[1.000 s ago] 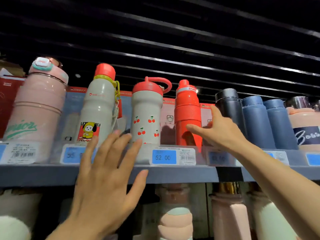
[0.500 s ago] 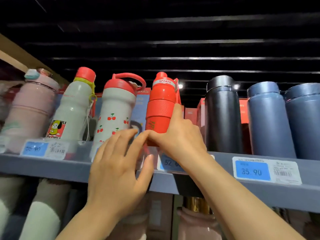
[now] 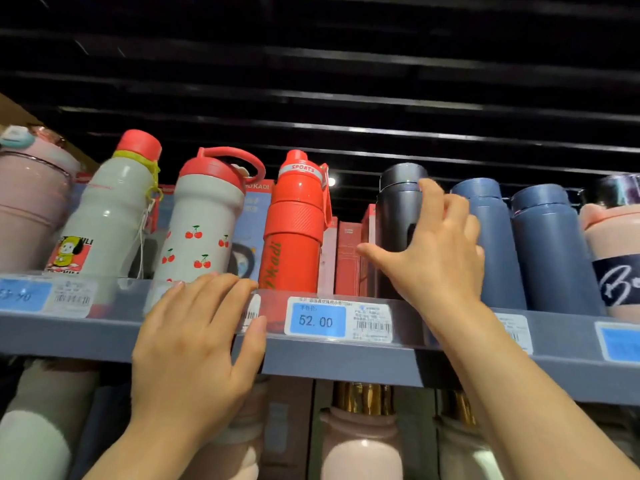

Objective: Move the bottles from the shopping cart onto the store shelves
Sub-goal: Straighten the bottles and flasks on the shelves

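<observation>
Lowest in frame, below the shelf: pale pink bottles point(image 3: 360, 448) with gold collars, blurred. Left hand point(image 3: 197, 344) at lower centre, fingers straight and relaxed, fingertips resting against the clear price rail of the grey shelf point(image 3: 332, 358), holding nothing. Just right of that hand, a blue price tag point(image 3: 317, 319) reading "52.00" with a barcode; another tag point(image 3: 24, 295) at far left, digits blurred. Right hand point(image 3: 436, 251) right of centre, higher, fingers curled round the dark navy flask point(image 3: 398, 216), thumb stretched left toward the red bottle. Standing upright on the shelf between the two hands, untouched: red sports bottle point(image 3: 294, 230), "SPORTS" on its white collar, green script ending "kadi" down its body. Left of it, cherry-print bottle point(image 3: 201, 233) with red loop lid, then cartoon-label bottle point(image 3: 107, 216) with red cap, then a pink tumbler point(image 3: 27, 209) at the left edge. Right of the flask, two blue flasks point(image 3: 550, 247). Behind, boxes point(image 3: 256, 216) marked "DKADI".
</observation>
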The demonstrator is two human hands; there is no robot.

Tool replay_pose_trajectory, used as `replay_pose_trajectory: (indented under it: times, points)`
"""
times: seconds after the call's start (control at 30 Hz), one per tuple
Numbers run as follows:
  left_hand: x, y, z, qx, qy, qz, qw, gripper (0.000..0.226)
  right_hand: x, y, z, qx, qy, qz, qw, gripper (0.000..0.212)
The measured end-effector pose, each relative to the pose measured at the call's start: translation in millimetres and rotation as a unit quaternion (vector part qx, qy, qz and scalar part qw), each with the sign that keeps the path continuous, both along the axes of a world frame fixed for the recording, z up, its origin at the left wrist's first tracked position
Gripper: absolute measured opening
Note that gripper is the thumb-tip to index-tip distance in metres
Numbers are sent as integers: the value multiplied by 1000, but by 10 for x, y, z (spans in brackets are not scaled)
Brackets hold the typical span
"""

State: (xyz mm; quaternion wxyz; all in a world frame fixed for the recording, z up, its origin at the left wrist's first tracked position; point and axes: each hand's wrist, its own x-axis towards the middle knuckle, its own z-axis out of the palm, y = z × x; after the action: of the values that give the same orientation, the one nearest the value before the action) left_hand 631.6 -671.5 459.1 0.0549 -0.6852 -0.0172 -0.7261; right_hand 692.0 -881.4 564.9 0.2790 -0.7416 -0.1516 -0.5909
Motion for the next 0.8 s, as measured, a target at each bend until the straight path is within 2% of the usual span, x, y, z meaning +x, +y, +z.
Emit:
replay_pose_trajectory:
  times: [0.1, 0.2, 0.3, 0.5, 0.6, 0.73, 0.8]
  points:
    - [2, 0, 2, 5, -8, -4, 1000, 46, 102, -3, -23, -2, 89, 26, 996, 122]
    - [6, 16, -2, 15, -11, -2, 1000, 47, 134, 5, 9, 11, 129, 34, 991, 127]
    - [10, 27, -1, 18, -18, -2, 1000, 47, 156, -20, 37, 27, 155, 73, 985, 124]
    - [8, 22, 13, 20, -19, -3, 1000, 47, 104, -177, 67, 79, 173, 256, 948, 110]
    - [11, 22, 10, 22, -24, 0, 999, 47, 109, -171, 47, 71, 170, 246, 952, 111]
    - [8, 22, 14, 24, -20, -1, 1000, 47, 131, -85, 9, 48, 166, 158, 972, 129]
    - [3, 24, 15, 26, -20, -3, 999, 47, 121, -83, 11, 44, 174, 168, 969, 128]
